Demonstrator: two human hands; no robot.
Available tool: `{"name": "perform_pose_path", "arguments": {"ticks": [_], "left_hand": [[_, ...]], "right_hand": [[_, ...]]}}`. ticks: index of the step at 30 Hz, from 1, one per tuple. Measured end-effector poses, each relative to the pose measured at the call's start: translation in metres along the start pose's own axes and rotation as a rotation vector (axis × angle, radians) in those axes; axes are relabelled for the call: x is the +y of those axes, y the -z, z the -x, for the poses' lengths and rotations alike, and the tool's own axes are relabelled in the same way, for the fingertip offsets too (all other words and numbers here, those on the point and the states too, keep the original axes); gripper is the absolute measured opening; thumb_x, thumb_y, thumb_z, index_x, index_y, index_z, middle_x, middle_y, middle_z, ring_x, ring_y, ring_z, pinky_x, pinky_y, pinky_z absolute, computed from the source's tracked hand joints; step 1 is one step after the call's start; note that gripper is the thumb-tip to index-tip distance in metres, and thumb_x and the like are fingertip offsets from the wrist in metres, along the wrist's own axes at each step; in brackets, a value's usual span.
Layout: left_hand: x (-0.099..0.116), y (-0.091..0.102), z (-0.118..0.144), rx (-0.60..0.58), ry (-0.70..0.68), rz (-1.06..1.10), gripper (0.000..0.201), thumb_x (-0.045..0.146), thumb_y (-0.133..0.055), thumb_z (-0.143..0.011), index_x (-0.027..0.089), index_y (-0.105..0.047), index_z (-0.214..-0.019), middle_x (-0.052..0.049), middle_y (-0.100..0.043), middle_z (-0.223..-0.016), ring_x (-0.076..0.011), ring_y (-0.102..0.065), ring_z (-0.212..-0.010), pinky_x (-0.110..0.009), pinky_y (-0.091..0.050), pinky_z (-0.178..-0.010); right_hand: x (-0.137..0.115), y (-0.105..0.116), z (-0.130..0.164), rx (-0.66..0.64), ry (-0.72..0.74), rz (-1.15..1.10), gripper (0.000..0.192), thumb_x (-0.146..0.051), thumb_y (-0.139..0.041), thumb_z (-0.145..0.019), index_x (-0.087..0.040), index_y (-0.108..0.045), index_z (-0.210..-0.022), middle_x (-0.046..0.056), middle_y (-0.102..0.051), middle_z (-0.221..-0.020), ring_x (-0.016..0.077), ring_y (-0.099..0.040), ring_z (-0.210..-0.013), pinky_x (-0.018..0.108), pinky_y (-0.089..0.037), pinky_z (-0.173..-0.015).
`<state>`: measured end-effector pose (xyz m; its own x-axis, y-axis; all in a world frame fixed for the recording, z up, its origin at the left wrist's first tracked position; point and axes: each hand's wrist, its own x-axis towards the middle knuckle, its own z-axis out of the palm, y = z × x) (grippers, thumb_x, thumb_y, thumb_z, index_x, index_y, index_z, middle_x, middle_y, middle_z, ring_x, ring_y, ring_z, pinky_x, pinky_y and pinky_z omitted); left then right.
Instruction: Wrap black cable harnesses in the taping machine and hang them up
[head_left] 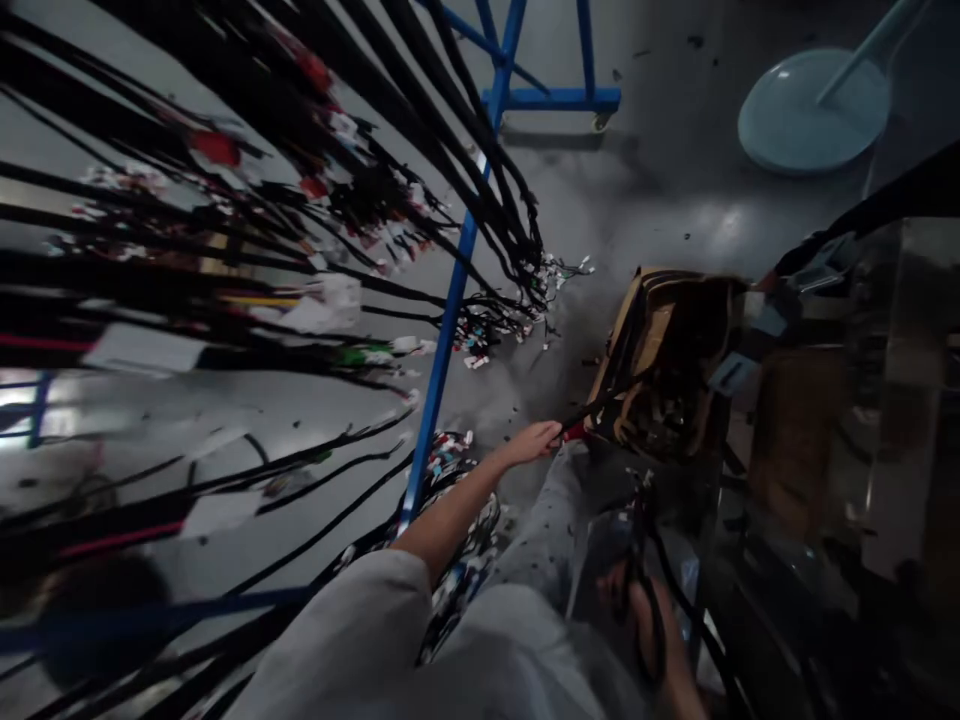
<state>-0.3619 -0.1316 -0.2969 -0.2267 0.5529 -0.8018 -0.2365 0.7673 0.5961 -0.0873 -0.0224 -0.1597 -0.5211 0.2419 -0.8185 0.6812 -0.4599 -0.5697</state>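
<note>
In the head view, the person's left hand [534,440] is closed around one end of a dark cable [600,405], the fingers curled and the arm reaching out past the knee. The cable's long axis runs from this fist up and to the right, reaching the open brown box [619,340] on the floor; where its far end lies among the dark contents cannot be told.

The box lies beyond the left hand and to its right, so the left hand is the nearer of the two. The right hand [628,592] is lower in the picture, close to the body and right of the leg. A black wire bundle [651,625] with small connectors at its top crosses this hand and loops below it; the shade is too deep to tell whether the fingers grip it or only touch it.

To the left, many black harnesses [480,170] hang about a blue frame [450,310], blurred, just beside the left forearm but outside the left hand's grasp.
</note>
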Motion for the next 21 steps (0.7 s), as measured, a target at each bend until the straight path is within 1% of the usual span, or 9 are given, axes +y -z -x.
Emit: {"name": "perform_pose_path", "arguments": {"ticks": [2,3,5,7,9,12,15,18,21], "left_hand": [[-0.013,0.007,0.053,-0.102,0.042,0.135,0.056,0.068,-0.036,-0.094,0.016,-0.06,-0.098,0.005,-0.043,-0.068,-0.0073,-0.036,-0.052,-0.019,-0.032,-0.05],[-0.017,0.01,0.075,-0.128,0.057,0.184,0.059,0.071,-0.038,-0.092,0.017,-0.06,-0.1,0.006,-0.042,-0.069,-0.0069,-0.034,-0.052,-0.018,-0.03,-0.049],[-0.023,0.014,0.106,-0.141,0.073,0.227,0.063,0.076,-0.042,-0.087,0.017,-0.061,-0.101,0.005,-0.04,-0.069,-0.0069,-0.033,-0.053,-0.019,-0.027,-0.049],[-0.026,0.015,0.125,-0.14,0.066,0.242,0.068,0.08,-0.045,-0.083,0.016,-0.062,-0.1,0.005,-0.04,-0.069,-0.0075,-0.033,-0.054,-0.02,-0.027,-0.049],[-0.028,0.015,0.136,-0.131,0.052,0.249,0.071,0.082,-0.046,-0.081,0.016,-0.062,-0.099,0.005,-0.04,-0.068,-0.0082,-0.033,-0.055,-0.021,-0.028,-0.05],[-0.026,0.014,0.146,-0.111,0.031,0.233,0.068,0.079,-0.044,-0.085,0.015,-0.064,-0.097,0.004,-0.042,-0.066,-0.0096,-0.035,-0.055,-0.023,-0.031,-0.052],[-0.022,0.011,0.151,-0.09,-0.004,0.145,0.061,0.071,-0.043,-0.09,0.016,-0.067,-0.096,0.003,-0.046,-0.065,-0.0112,-0.039,-0.056,-0.024,-0.034,-0.055],[-0.021,0.01,0.152,-0.071,-0.034,0.019,0.048,0.059,-0.046,-0.094,0.017,-0.068,-0.092,0.003,-0.05,-0.063,-0.0124,-0.045,-0.057,-0.024,-0.036,-0.059],[-0.024,0.014,0.152,-0.02,-0.042,0.004,0.034,0.046,-0.051,-0.095,0.018,-0.067,-0.085,0.003,-0.052,-0.062,-0.0125,-0.048,-0.059,-0.023,-0.036,-0.061]], "right_hand": [[-0.006,-0.01,-0.027,0.022,-0.082,0.04,0.063,-0.084,-0.059,-0.066,-0.022,-0.062,-0.074,0.011,-0.068,-0.077,0.0292,-0.067,-0.074,0.04,-0.057,-0.069],[-0.009,-0.014,-0.038,-0.001,-0.104,0.066,0.062,-0.083,-0.061,-0.065,-0.022,-0.061,-0.072,0.011,-0.068,-0.076,0.0289,-0.066,-0.075,0.039,-0.057,-0.068],[-0.013,-0.021,-0.054,-0.057,-0.13,0.11,0.061,-0.081,-0.061,-0.064,-0.021,-0.06,-0.07,0.01,-0.067,-0.076,0.0274,-0.066,-0.075,0.037,-0.057,-0.068],[-0.015,-0.027,-0.064,-0.134,-0.154,0.136,0.06,-0.08,-0.063,-0.065,-0.02,-0.06,-0.071,0.009,-0.066,-0.079,0.0263,-0.066,-0.079,0.035,-0.057,-0.067],[-0.015,-0.03,-0.068,-0.218,-0.191,0.162,0.059,-0.079,-0.064,-0.067,-0.02,-0.06,-0.073,0.007,-0.065,-0.079,0.025,-0.066,-0.082,0.033,-0.056,-0.067],[-0.014,-0.034,-0.071,-0.311,-0.26,0.203,0.059,-0.078,-0.061,-0.072,-0.019,-0.061,-0.074,0.005,-0.064,-0.075,0.0223,-0.065,-0.079,0.032,-0.056,-0.065],[-0.018,-0.04,-0.075,-0.371,-0.259,0.184,0.062,-0.081,-0.056,-0.074,-0.019,-0.062,-0.076,0.005,-0.066,-0.077,0.0209,-0.065,-0.077,0.031,-0.055,-0.065],[-0.024,-0.048,-0.082,-0.372,-0.241,0.237,0.065,-0.084,-0.051,-0.074,-0.02,-0.059,-0.069,0.006,-0.065,-0.068,0.0197,-0.063,-0.065,0.029,-0.051,-0.055],[-0.024,-0.049,-0.085,-0.322,-0.157,0.437,0.065,-0.083,-0.048,-0.076,-0.022,-0.05,-0.056,0.002,-0.051,-0.047,0.0155,-0.052,-0.044,0.026,-0.041,-0.044]]}}
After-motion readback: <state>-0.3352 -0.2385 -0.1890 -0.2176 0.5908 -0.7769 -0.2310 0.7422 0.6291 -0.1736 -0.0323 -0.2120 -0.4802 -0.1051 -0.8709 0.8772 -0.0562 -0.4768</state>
